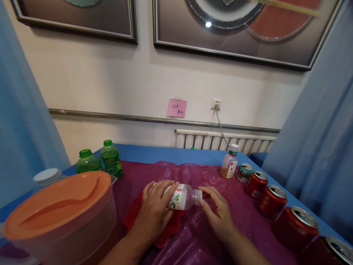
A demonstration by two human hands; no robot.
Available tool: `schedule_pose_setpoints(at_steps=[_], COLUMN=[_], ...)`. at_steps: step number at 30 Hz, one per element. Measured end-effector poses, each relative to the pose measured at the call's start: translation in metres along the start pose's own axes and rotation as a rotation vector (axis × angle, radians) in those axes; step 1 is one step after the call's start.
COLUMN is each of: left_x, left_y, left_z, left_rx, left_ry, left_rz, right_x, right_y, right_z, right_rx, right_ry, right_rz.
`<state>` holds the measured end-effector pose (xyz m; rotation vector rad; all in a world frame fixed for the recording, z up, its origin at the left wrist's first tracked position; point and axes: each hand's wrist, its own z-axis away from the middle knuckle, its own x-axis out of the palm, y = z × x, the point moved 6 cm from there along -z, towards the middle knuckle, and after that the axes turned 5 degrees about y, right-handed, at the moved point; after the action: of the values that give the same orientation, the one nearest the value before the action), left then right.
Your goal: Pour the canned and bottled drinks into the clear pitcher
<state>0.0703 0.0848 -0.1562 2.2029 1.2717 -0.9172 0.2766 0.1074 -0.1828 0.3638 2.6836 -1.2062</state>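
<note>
Left hand point(154, 204) wraps its fingers round a bottle point(187, 198), sideways over a red tray point(168, 230), neck toward three o'clock. Right hand point(219, 213) pinches the neck's end between fingers.

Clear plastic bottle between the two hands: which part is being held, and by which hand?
The left hand holds the clear plastic bottle by its labelled body. The right hand is at the neck end; its grip cannot be told.
</note>
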Motion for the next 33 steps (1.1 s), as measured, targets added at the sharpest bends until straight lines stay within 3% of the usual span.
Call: schedule_pose_setpoints(at_steps=[33], left_x=[0.0043], left_y=[-0.0019], left_z=[0.0015], left_rx=[0.007], left_ry=[-0.020], left_rz=[0.020], right_x=[0.0065], right_y=[0.0057], right_z=[0.0054], right_rx=[0.021], right_ry=[0.004], right_rz=[0.015])
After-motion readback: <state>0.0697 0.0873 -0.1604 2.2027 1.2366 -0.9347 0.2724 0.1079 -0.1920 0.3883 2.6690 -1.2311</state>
